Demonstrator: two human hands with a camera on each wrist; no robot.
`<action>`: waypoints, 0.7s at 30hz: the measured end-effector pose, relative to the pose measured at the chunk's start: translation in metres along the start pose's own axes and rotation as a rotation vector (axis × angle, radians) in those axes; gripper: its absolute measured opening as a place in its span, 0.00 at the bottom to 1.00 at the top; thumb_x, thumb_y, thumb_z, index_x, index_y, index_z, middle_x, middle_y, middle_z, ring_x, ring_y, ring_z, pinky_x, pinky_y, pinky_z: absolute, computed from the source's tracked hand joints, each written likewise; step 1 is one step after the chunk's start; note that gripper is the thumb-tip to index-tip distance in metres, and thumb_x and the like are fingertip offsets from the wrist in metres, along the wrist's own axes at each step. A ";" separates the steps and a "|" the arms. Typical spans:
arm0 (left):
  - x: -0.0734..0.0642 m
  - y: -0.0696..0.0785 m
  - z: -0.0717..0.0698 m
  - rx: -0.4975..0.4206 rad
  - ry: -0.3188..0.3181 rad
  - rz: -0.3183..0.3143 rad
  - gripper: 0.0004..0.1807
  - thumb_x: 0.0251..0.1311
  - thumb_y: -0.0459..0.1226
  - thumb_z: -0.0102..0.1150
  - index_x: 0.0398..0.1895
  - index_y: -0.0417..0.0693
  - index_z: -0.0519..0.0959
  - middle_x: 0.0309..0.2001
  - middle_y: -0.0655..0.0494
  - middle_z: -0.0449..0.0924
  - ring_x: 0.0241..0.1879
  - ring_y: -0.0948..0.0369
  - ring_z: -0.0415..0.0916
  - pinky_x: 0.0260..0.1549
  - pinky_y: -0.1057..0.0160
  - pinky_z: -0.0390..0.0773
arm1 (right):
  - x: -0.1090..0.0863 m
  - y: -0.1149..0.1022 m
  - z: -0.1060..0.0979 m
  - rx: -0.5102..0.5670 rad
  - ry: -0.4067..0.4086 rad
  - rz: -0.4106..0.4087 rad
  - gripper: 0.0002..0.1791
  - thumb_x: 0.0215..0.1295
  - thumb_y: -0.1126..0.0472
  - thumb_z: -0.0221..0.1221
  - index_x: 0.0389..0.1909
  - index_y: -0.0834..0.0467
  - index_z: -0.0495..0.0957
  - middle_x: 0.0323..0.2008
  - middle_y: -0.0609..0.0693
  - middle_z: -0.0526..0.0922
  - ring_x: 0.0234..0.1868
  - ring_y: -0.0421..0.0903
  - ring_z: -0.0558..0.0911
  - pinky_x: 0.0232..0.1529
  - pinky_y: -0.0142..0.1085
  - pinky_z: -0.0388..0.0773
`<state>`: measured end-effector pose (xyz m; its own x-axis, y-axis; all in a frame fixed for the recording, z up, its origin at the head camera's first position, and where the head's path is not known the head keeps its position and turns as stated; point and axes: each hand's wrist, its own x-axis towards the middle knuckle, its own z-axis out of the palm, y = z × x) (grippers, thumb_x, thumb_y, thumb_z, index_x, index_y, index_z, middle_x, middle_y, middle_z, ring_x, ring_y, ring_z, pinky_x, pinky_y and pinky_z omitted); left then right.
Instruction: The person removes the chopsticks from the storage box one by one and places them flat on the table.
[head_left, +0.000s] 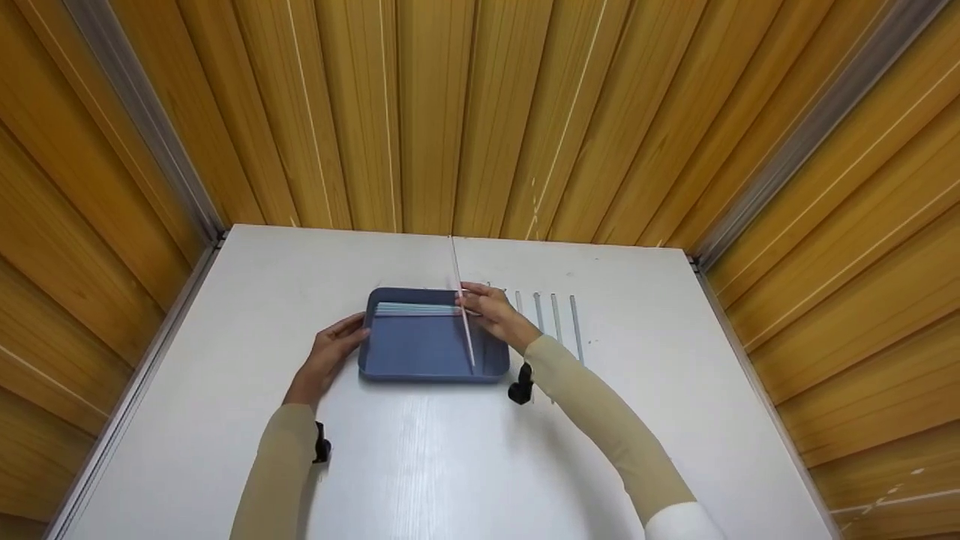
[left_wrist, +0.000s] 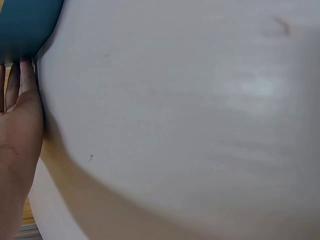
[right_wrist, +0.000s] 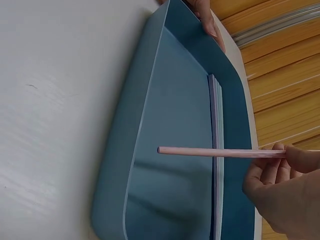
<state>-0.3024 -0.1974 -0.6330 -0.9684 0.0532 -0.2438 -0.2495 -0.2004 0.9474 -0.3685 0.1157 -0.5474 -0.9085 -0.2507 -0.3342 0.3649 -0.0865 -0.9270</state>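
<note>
A blue rectangular tray [head_left: 420, 349] rests on the white table, with several pale straws [head_left: 416, 309] lying together along the inside of its far wall. My right hand [head_left: 495, 311] pinches a pink straw [right_wrist: 200, 151] between thumb and fingers. In the head view the straw slants across the tray's right part; its near end hangs over the tray floor in the right wrist view. At the tray's left side, my left hand [head_left: 334, 352] touches the outer wall with extended fingers [left_wrist: 28, 75].
Several more straws [head_left: 576, 322] lie side by side on the table right of the tray, partly hidden by the right arm. White tabletop [head_left: 420, 457] extends around the tray. Wood-patterned panels [head_left: 435, 112] enclose the table at the back and sides.
</note>
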 end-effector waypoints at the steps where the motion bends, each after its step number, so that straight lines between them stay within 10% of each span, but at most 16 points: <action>1: 0.000 0.000 0.000 0.003 -0.001 -0.002 0.33 0.69 0.33 0.63 0.76 0.41 0.66 0.77 0.44 0.63 0.77 0.55 0.60 0.68 0.71 0.74 | 0.000 0.000 -0.002 -0.001 0.009 0.002 0.29 0.73 0.73 0.55 0.73 0.67 0.65 0.42 0.46 0.85 0.52 0.46 0.83 0.46 0.32 0.80; 8: 0.005 -0.001 -0.002 -0.006 0.012 -0.024 0.35 0.67 0.34 0.66 0.76 0.41 0.65 0.79 0.44 0.61 0.79 0.53 0.58 0.75 0.63 0.67 | -0.006 -0.003 -0.010 0.046 0.047 0.003 0.28 0.72 0.73 0.56 0.73 0.68 0.66 0.65 0.63 0.79 0.39 0.36 0.83 0.53 0.37 0.77; 14: 0.007 -0.002 -0.002 -0.019 0.012 -0.012 0.34 0.67 0.32 0.65 0.75 0.40 0.66 0.77 0.44 0.63 0.78 0.54 0.60 0.71 0.66 0.71 | -0.012 -0.003 -0.016 0.005 0.072 -0.033 0.27 0.71 0.75 0.56 0.70 0.72 0.67 0.54 0.60 0.85 0.41 0.39 0.83 0.62 0.45 0.79; 21: 0.004 0.000 -0.002 0.004 0.020 -0.021 0.35 0.67 0.35 0.66 0.76 0.42 0.66 0.78 0.45 0.63 0.78 0.54 0.59 0.74 0.64 0.69 | -0.017 -0.003 -0.026 -0.151 0.093 -0.077 0.26 0.70 0.72 0.60 0.66 0.74 0.70 0.57 0.69 0.83 0.42 0.44 0.86 0.39 0.29 0.86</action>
<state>-0.3060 -0.1988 -0.6345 -0.9627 0.0379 -0.2678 -0.2699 -0.1960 0.9427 -0.3595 0.1454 -0.5434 -0.9502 -0.1581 -0.2687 0.2648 0.0458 -0.9632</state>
